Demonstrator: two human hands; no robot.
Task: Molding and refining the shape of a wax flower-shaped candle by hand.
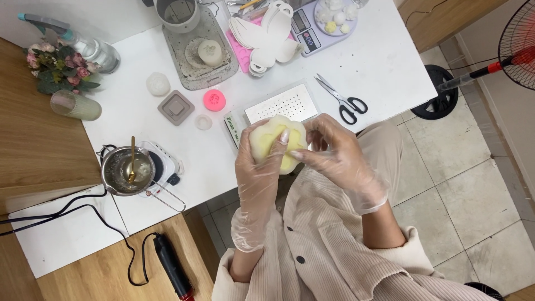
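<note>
I saw the pale yellow flower-shaped mould (pixel 277 142) held up just off the near edge of the white table (pixel 384 61), above the lap of a person in a beige corduroy jacket. My left hand (pixel 262 164), in a clear plastic glove, was wrapped around the mould's left side and underside, fingers curled in a firm grasp. My right hand (pixel 334 150), gloved the same way, pressed against its right edge, fingers bent and touching the mould rather than spread wide.

Just beyond the mould lay a white perforated plate (pixel 281 103) on the table, with black-handled scissors (pixel 341 99) beside it to the right. Further left sat a small pink round mould (pixel 214 100), a grey square mould (pixel 176 107) and a white ball-like piece (pixel 157 83). At the left near corner a metal pot (pixel 127 170) with a spoon in it stood on a small white hotplate (pixel 163 165). A grey tray (pixel 199 50) carried a pale candle shape, and a scale (pixel 323 25) stood at the far edge.

The floor (pixel 468 189) was pale tile, with a fan (pixel 521 44) at the right.
</note>
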